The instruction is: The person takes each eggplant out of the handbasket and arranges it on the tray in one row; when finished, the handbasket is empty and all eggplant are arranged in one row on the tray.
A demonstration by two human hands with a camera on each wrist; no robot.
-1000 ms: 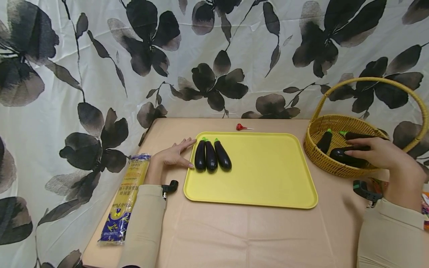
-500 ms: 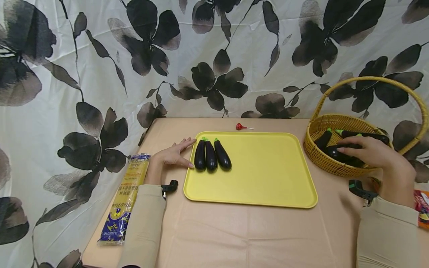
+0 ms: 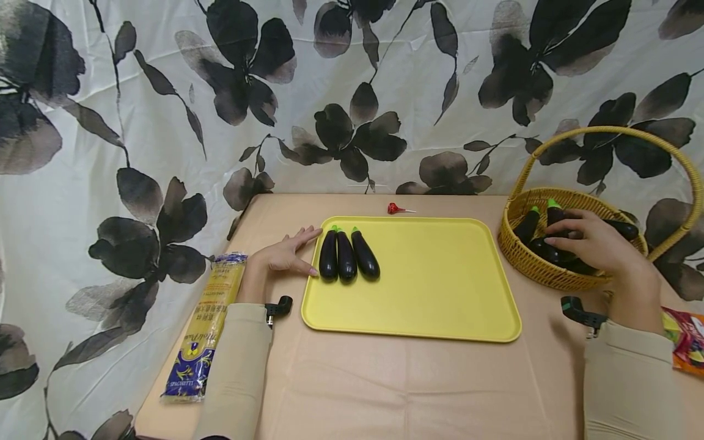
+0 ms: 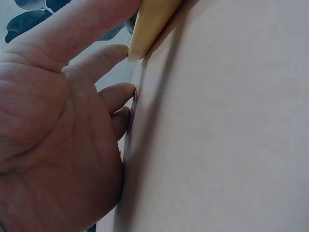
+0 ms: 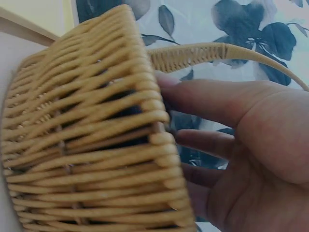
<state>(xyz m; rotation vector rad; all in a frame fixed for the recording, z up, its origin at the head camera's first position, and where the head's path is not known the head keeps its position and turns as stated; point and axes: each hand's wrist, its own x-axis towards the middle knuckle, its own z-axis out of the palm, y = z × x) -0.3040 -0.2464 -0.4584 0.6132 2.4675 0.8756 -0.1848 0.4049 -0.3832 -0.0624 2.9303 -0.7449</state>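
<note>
My left hand (image 3: 283, 252) rests at the left edge of the yellow tray (image 3: 429, 305), its fingers spread and fingertips at the rim. Three eggplants (image 3: 346, 256) with green tops lie side by side on the tray's left part. At the right, my right hand (image 3: 602, 244) reaches into the wicker basket (image 3: 550, 275) and grips an eggplant (image 3: 554, 214), whose green top points up and away. Other eggplants (image 3: 527, 226) lie around it in the basket. In the right wrist view the basket's wall (image 5: 96, 145) hides most of what the fingers hold.
A spaghetti pack (image 3: 203, 330) lies beside the left forearm. Behind the tray is a small red-handled tool (image 3: 400, 209). The basket's tall handle (image 3: 610, 129) arches over its opening. A colourful packet (image 3: 687, 342) sits beyond the right wrist. A floral curtain (image 3: 440, 91) hangs behind the table.
My right hand has shifted left within the basket, and an eggplant has turned so its green top now shows ahead of the fingers. The left hand has stayed at the tray's edge.
</note>
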